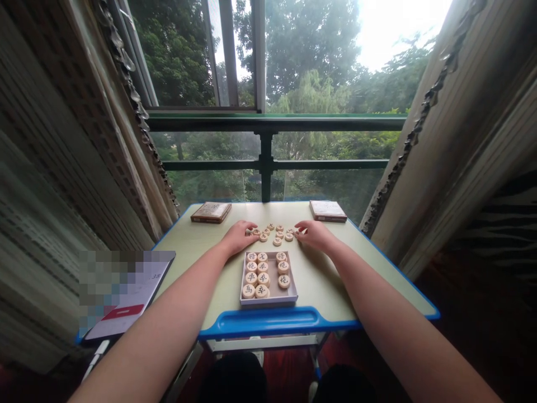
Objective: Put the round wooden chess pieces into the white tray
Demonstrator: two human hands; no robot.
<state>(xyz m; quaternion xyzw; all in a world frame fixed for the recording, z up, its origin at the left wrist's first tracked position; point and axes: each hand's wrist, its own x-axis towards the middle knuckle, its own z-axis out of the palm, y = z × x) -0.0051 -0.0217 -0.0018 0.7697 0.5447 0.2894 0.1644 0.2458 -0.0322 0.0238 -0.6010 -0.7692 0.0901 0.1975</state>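
Observation:
Loose Chinese chess pieces (277, 242), round and pale with dark characters, lie in a loose cluster on the table beyond the box. My left hand (240, 238) rests at the cluster's left side, thumb and fingers apart around the outermost pieces. On the right side, my right hand (318, 234) curves its parted fingers by another piece (297, 234); whether they touch it I cannot tell. Nearer to me stands a shallow open box (274, 300). Stacked pieces (262, 279) fill two columns on its left, and a third column (283, 281) stands along its right wall.
A flat closed box (211, 212) lies at the table's back left, another (328, 210) at the back right. A tablet (126, 308) with a cable sits at the left edge. The blue-rimmed table (344, 302) stands against a railing (266, 162), between curtains.

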